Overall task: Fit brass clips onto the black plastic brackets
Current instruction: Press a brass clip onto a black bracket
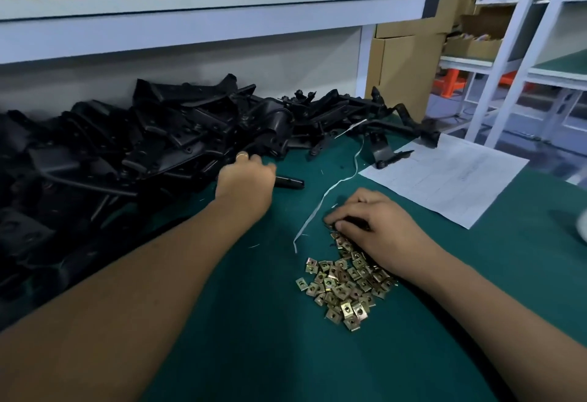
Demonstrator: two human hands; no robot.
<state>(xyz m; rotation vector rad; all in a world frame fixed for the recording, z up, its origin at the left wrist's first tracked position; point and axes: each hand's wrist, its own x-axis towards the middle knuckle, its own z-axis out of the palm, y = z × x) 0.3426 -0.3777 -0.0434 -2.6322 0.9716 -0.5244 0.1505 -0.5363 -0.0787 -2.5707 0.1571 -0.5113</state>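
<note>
While left hand [246,179] grasps a stiff bracket [287,181] at the black pile [127,154], right hand [373,227] pinches among light, slippery brass clips [343,290]; best taken by flat edges.

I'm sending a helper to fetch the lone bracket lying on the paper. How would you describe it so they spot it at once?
Start at the green bench top and find the white paper sheet at its far right. On the sheet's near-left corner rests one black plastic bracket, beside the thin white strip. Unlike the big bracket pile to the left, it lies alone, partly on paper.
</note>
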